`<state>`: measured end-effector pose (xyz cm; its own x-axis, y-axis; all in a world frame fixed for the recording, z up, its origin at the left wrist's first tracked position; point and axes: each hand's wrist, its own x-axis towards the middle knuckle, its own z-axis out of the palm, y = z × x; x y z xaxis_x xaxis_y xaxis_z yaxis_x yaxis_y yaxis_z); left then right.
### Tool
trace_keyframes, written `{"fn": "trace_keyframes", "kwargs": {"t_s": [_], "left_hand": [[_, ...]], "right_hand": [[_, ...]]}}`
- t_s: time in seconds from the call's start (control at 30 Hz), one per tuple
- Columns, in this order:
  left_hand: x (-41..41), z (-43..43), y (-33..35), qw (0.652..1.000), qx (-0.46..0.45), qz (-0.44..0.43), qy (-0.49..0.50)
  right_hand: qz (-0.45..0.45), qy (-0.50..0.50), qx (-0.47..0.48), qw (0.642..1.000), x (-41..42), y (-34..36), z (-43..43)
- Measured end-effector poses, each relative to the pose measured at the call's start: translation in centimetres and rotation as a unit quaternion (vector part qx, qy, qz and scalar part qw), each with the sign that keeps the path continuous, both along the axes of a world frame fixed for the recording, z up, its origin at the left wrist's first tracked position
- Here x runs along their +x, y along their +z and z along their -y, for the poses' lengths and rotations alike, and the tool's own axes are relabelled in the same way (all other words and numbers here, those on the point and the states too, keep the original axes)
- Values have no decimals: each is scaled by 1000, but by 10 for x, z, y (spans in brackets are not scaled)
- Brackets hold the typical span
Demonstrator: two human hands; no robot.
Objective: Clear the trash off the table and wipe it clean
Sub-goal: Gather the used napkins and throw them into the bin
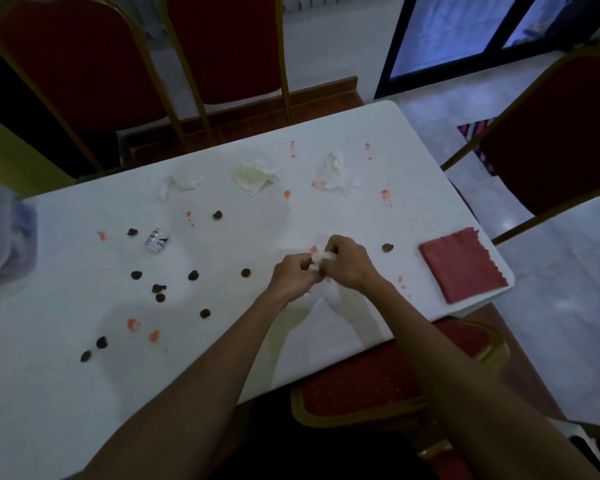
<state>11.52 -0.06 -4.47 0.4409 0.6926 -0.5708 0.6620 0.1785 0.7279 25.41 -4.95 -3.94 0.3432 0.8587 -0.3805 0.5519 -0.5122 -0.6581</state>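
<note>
Nearest, a red chair seat (371,379) is seen tucked under the table (66,410) edge. Just past it, mid-table, the L hand (293,275) and R hand (349,266) are held together, both w/ fingers curled round one tissue wad (321,258). The wad is pinched between them. Whether it rests on the top or is just clear of it cannot be told. A reddish stain is seen on it.

Handling, as judged: the wad is v. light, soft and crushable, so breakage is no concern. It is prob. damp where stained, so it is best balled tight and held by the bulk, stain folded inward, so nothing gets smeared back.

Around the hands, dark lumps (205,313) are scattered, mostly to the L, w/ orange-red smears (154,336) among them. The lumps are prob. light and maybe sticky, so they are better pinched singly or gathered into a tissue than dragged. A small white sachet (156,241) lies L of centre, label unreadable.

At the R edge a folded red cloth (463,265) is laid flat, untouched. It looks soft and limp, to be taken by a folded edge, then pressed under a flat palm for wiping. At the L edge a clear plastic tub (7,237) is seen, blurred, contents unclear.

Further back, three crumpled tissues (255,176) are set in a row, apart from each other; the rightmost is red-stained. Same handling applies. Beyond the table, red chairs (84,64) w/ gold frames are seen.
</note>
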Motion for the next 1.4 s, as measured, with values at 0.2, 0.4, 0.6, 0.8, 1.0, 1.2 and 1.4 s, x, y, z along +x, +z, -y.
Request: {"fn": "trace_keyframes", "kwargs": {"t_s": [0.2,0.4,0.6,0.8,1.0,1.2,1.4], "left_hand": [[12,-13,-2,998,37,-37,42],[35,-3,-10,997,43,-60,29],[54,-11,-8,995,44,-88,1],[63,-20,-7,990,8,-133,-41],[57,-25,-5,997,16,-72,-1],[56,-41,8,985,-131,24,113],[49,-45,8,986,-114,19,118]], "right_hand": [[55,24,-59,996,22,-12,-16],[95,41,-142,984,15,-34,-10],[58,53,-92,993,34,-28,-12],[-1,97,-98,990,55,-12,-28],[-10,96,-91,991,63,-13,-28],[8,58,-67,996,54,-17,-34],[10,92,-39,995,46,-18,-42]]}}
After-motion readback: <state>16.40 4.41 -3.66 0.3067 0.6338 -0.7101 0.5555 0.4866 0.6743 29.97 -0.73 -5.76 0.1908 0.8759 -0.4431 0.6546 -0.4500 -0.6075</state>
